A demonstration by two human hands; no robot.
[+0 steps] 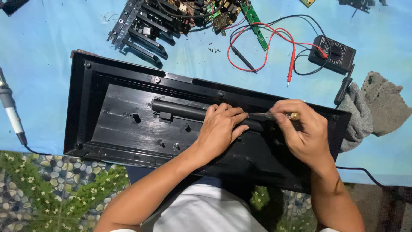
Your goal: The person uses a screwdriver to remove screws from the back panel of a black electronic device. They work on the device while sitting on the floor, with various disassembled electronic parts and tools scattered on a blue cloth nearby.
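Black plastic formed the long housing (124, 111) that lay open-side up across a light blue sheet (43, 51), its near edge overhanging the person's lap. Inside it a black cylindrical bar (180, 109) ran lengthwise along the upper part of the cavity.

The left hand (221, 129) rested palm down on the bar's right portion, fingers curled over it and pressed against the housing. The right hand (302, 129) was closed around a small screwdriver (270, 115) with a yellowish handle end, held nearly level; its dark shaft pointed left and its tip met the left hand's fingertips at the bar. The exact contact point of the tip was hidden by the fingers.

Other items on the sheet:
1. A black multimeter (334, 53) at upper right, with 2 red-and-black probe leads (266, 47) coiled beside it.
2. A green circuit board (253, 19) and a black slotted frame (137, 30) along the top edge, well apart from the hands.
3. A grey cloth (377, 107) just beside the housing's right end.
4. A soldering iron (10, 114) at the far left.
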